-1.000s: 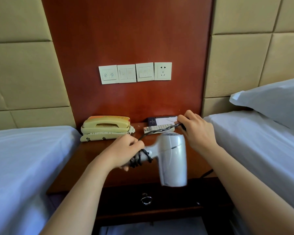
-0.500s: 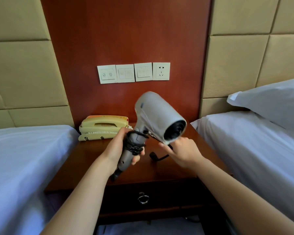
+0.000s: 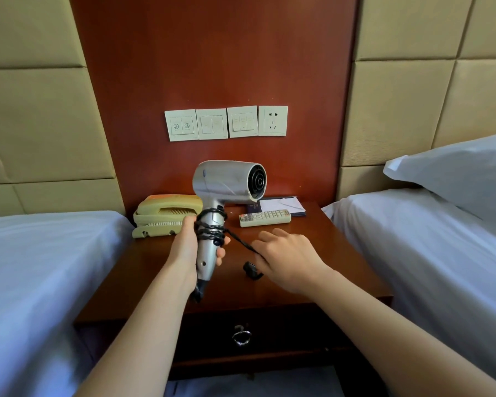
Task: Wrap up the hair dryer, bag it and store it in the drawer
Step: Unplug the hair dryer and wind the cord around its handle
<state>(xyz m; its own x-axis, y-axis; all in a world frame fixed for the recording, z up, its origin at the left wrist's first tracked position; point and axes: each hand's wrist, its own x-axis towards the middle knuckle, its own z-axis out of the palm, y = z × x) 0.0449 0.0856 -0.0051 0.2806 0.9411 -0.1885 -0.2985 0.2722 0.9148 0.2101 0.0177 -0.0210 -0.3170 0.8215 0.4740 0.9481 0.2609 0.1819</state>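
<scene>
A silver hair dryer (image 3: 226, 181) stands upright above the nightstand, nozzle pointing right. My left hand (image 3: 188, 247) grips its handle, where the black cord (image 3: 211, 232) is wound in several turns. A loose stretch of cord runs right to my right hand (image 3: 287, 253), which pinches it; the black plug (image 3: 251, 269) hangs just below that hand. The drawer (image 3: 241, 333) with a metal ring pull is shut in the front of the nightstand. No bag is in view.
On the wooden nightstand (image 3: 327, 270) lie a yellow telephone (image 3: 166, 214), a white remote (image 3: 265, 217) and a notepad (image 3: 281, 206). White beds flank it left (image 3: 35, 276) and right (image 3: 441, 253). Switches and a socket (image 3: 272, 120) sit on the wall panel.
The dryer has swung from nozzle-down to upright with the nozzle pointing right. More cord is wound on the handle, and my right hand has moved down to the right with the cord's end.
</scene>
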